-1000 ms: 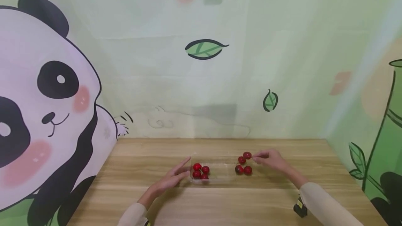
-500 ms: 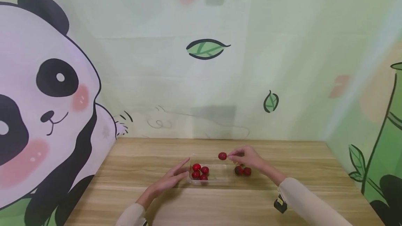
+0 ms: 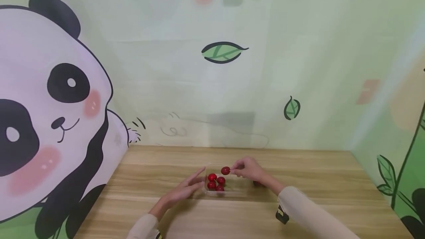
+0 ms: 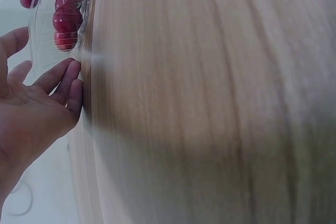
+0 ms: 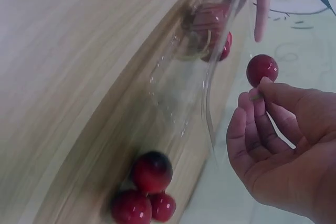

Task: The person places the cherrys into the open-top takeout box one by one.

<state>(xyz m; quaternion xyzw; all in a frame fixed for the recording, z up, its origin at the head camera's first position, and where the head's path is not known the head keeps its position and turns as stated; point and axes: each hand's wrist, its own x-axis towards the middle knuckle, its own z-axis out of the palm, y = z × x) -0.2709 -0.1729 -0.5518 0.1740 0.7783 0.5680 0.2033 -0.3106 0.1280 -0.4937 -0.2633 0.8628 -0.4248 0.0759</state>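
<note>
My right hand (image 3: 249,169) pinches a dark red cherry (image 3: 225,170) by its short green stem, between thumb and fingertips, as the right wrist view shows. The cherry is held over the left part of a clear plastic box (image 3: 237,186). Inside the box, at its left end, several red cherries (image 3: 211,177) lie bunched together. My left hand (image 3: 182,191) has its fingers extended, with fingertips at the box's left end; in the left wrist view, the fingers (image 4: 65,80) reach the end wall.
Three more cherries (image 5: 152,172) lie on the wooden table (image 3: 186,217) beside the box's right end, mostly hidden by my right hand in the head view. Behind the table rises a pale green backdrop (image 3: 172,91) with a panda drawing.
My right hand has picked up a cherry from the group right of the box and carried it left, then lowered it over the box. My left hand stays at the box's end.
</note>
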